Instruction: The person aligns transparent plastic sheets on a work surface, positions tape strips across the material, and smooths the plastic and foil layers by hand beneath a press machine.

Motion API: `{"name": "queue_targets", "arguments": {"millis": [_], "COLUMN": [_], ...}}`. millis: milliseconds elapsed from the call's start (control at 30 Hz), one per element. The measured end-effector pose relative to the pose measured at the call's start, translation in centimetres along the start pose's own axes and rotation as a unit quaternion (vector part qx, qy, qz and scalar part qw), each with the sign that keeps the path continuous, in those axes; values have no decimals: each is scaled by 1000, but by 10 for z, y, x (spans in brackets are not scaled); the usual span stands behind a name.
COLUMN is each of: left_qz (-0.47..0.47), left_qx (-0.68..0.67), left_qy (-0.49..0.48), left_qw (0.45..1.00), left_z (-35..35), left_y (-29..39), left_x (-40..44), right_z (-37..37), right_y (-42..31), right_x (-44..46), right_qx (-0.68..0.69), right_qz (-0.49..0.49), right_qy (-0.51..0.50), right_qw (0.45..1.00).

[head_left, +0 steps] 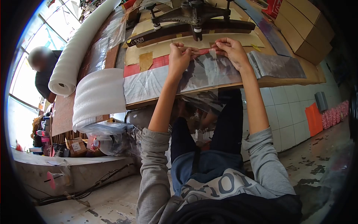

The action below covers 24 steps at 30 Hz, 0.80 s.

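I have both bare hands up at the table's near side, a little toward 1 o'clock from the middle of my view. The left hand (180, 56) has its fingers curled in toward the thumb, and the right hand (230, 51) brings thumb and fingertips close together. Both are at the upper edge of the clear plastic sheet (203, 71); I can't tell whether either one is actually gripping it. The sheet lies flat along the near edge of the table (315, 74), below and between the hands, with a red strip (160, 61) along its upper side.

Going outward from the hands, the black metal frame (195, 22) sits at 12 o'clock, its long bar running crosswise. At 9 o'clock I see a piece of tan tape (145, 61) over the red strip. The white foam sheet (99, 93) droops over the table edge between 8 and 9, and the foam roll (80, 48) is farther out at 9. Just past 3 lie grey plastic sleeves (278, 66); between 2 and 3 stands a cardboard box (305, 28). Well apart at 9, another person (44, 71) is by the windows. An orange sheet (313, 119) is low at 4.
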<state>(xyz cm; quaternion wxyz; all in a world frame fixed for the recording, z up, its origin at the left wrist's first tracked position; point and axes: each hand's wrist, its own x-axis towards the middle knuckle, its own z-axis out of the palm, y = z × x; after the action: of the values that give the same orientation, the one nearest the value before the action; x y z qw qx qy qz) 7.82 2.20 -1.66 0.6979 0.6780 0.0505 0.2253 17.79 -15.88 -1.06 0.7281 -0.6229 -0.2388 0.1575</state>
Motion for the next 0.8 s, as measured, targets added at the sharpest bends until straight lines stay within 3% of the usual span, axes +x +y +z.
{"name": "queue_targets", "arguments": {"millis": [467, 667, 800], "left_qz": [53, 73, 147], "left_qx": [14, -15, 63], "left_qy": [-4, -30, 60], "left_qw": [999, 997, 985], "left_z": [1, 4, 8], "left_y": [10, 14, 17], "left_x": [-5, -7, -11], "right_z": [0, -1, -2], "right_y": [-5, -5, -5], "right_x": [-7, -6, -7], "right_qx": [4, 26, 36], "right_qz": [-25, -30, -53], "right_qy": [-54, -24, -29], "right_qw": [998, 999, 998]}}
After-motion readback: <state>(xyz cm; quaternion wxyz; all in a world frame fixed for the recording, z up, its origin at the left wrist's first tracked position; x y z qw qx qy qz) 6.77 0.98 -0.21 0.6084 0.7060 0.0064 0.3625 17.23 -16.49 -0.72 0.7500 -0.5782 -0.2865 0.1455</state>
